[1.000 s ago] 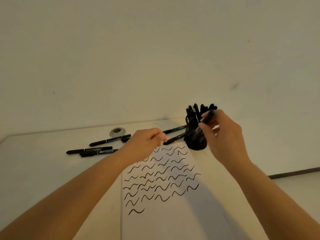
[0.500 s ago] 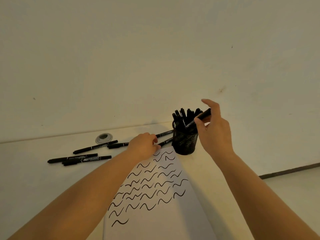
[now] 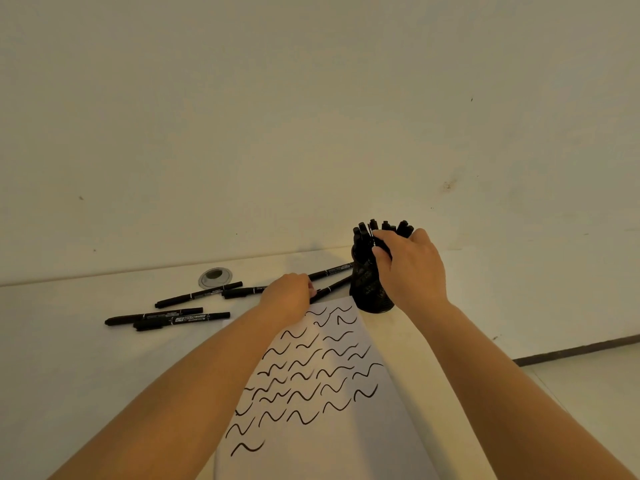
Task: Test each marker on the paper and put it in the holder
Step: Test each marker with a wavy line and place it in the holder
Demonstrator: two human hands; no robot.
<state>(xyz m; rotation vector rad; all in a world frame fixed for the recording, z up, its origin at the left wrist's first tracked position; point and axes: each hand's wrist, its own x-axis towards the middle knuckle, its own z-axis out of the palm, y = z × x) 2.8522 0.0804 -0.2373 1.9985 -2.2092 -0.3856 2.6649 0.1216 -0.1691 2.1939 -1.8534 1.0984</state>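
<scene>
1. At the far left, three loose markers lie on the white table, two of them touching side by side. Being round, they could roll if the sheet or a forearm nudges them.
2. Just right of them, a marker beside the round grommet lies clear of both hands; I see little risk there.
3. The left hand rests curled at the top edge of the paper, fingers closing on the end of a marker that runs toward the holder. Whether the grip is firm, I cannot tell. If it lifts carelessly, the far end could knock the holder's base.
4. The paper is nearly covered in test squiggles near the top; a fresh stroke could overlap old ones and hide a dry tip.
5. The right hand is clamped around the crowded marker tops in the black mesh holder. The holder looks packed, so pressing another in could tip it or push one out.
</scene>
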